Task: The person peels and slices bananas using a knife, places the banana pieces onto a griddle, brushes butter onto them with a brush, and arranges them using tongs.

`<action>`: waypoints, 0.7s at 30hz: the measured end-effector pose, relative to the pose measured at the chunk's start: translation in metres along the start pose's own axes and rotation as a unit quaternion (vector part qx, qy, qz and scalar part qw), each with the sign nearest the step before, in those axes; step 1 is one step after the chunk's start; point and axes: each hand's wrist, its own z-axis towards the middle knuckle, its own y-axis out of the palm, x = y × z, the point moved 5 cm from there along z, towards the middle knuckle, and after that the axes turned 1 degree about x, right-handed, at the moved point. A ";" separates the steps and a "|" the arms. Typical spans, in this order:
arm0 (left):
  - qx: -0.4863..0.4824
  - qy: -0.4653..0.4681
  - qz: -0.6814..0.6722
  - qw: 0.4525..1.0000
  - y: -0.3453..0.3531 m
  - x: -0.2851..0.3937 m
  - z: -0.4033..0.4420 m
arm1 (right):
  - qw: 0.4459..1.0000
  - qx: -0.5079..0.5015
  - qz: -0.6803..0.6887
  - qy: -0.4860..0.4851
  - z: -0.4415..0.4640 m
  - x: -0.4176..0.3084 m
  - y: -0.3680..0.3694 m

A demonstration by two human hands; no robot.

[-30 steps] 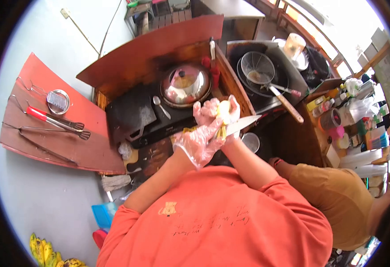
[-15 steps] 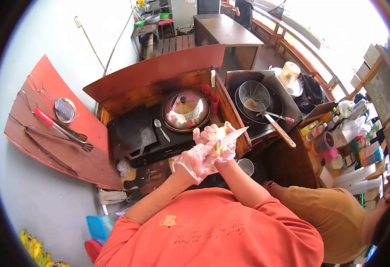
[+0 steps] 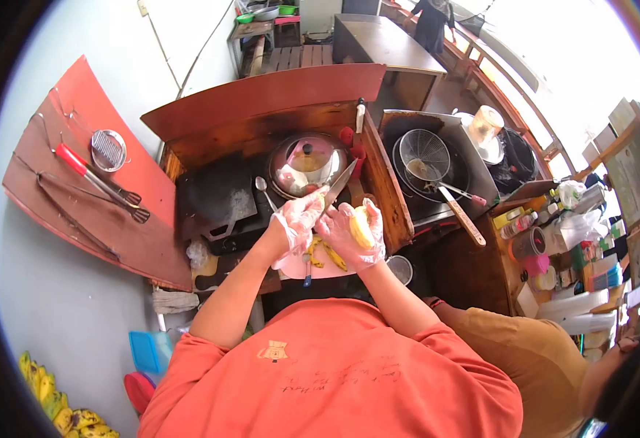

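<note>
The right hand (image 3: 345, 232) curls around a banana (image 3: 362, 228), long axis pointing forward; a knife (image 3: 342, 182) slants forward-right from beside the left hand (image 3: 296, 222), fingers bent, hold unclear.

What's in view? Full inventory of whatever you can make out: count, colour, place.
Knife: 1, silver, left hand
Peeled banana: 1, pale yellow, right hand
Banana peels: count unclear, yellow, on board
Pink board: 1, pink, below hands
Blue-handled utensil: 1, blue, on board
Domed lid: 1, silver, beyond hands
Spoon: 1, silver, left of lid
Mesh skimmer: 1, silver, over wok
Wok: 1, black, right of lid
Tongs: 1, red-handled, left panel
Grater: 1, silver, left panel
Bananas: several, yellow, lower left
Bottles: several, mixed, right counter
Co-worker: 1, brown clothing, lower right
Left hand: 1, clear-gloved, centre
Right hand: 1, clear-gloved, centre
</note>
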 end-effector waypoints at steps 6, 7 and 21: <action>-0.032 -0.118 -0.057 0.991 -0.016 -0.106 0.031 | 0.989 0.142 -0.038 0.011 -0.012 0.012 -0.061; -0.013 -0.130 -0.049 0.990 -0.019 -0.116 0.027 | 0.985 0.167 -0.034 0.011 -0.014 0.015 -0.073; -0.048 -0.219 -0.063 0.973 -0.038 -0.203 0.033 | 0.950 0.311 0.013 -0.001 -0.021 0.024 -0.171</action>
